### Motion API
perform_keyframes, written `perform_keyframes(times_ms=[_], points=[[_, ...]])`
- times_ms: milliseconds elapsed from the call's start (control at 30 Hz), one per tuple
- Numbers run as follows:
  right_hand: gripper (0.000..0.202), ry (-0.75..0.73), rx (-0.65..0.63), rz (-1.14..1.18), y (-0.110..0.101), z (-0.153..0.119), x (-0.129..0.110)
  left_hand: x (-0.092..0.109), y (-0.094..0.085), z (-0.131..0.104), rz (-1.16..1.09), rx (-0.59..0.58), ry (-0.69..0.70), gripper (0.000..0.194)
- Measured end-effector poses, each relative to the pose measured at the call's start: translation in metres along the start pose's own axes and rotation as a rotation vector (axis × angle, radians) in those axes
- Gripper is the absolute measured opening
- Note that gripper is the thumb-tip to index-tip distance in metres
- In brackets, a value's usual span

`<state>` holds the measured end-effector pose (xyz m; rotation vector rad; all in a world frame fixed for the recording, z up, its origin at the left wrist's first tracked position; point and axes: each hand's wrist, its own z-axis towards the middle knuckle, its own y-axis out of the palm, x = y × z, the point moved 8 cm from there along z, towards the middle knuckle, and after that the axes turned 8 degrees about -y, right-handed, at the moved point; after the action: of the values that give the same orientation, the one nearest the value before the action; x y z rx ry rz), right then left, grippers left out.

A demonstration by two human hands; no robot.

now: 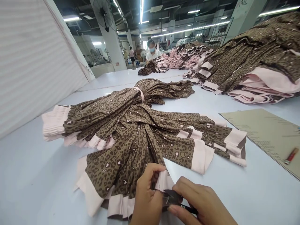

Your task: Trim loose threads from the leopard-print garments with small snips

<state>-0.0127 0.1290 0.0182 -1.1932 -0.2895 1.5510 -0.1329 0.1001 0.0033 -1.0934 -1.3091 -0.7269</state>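
Near the bottom centre, my left hand is closed on the pink cuff of a leopard-print sleeve, pinching the cloth between thumb and fingers. Just to the right, my right hand grips black thread snips, their blades up against the pink cuff. The sleeve belongs to a tied bunch of brown leopard-print fabric pieces with pink cuffs, spread in a fan on the table. Behind it lies a second part of the bundle, bound by a pink strip.
A white table runs under everything. On the right is a printed card with a red pen-like object on it. Large piles of leopard-print and pink garments stand behind. A person is at the far end, and a white sheet rises at left.
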Motion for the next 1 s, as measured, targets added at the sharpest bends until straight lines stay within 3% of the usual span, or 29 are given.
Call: perform_keyframes(times_ms=[167,333,467,533,667,800,1000], points=[[0.030,-0.039,-0.006,-0.108,-0.003,0.005,-0.010,-0.003,0.000,0.001,-0.058,0.006,-0.034,0.046],[0.016,-0.004,0.147,-0.025,-0.009,0.002,0.000,-0.003,0.006,0.001,-0.141,0.024,-0.088,0.030],[0.007,0.139,0.203,0.208,-0.010,0.007,0.026,0.014,-0.008,0.003,-0.036,0.166,0.058,0.021],[0.010,0.279,0.223,0.341,-0.012,0.011,0.043,0.020,-0.009,0.010,0.064,0.097,0.091,0.008],[0.015,0.445,0.297,0.278,-0.027,0.011,0.061,0.001,-0.004,0.024,-0.081,-0.127,-0.172,0.033],[0.014,0.377,0.214,0.138,-0.028,0.007,0.051,-0.006,-0.002,0.025,-0.250,-0.113,-0.249,0.031],[0.020,0.219,0.116,0.109,-0.017,0.010,0.029,0.000,0.008,0.021,-0.238,-0.179,-0.219,0.030]])
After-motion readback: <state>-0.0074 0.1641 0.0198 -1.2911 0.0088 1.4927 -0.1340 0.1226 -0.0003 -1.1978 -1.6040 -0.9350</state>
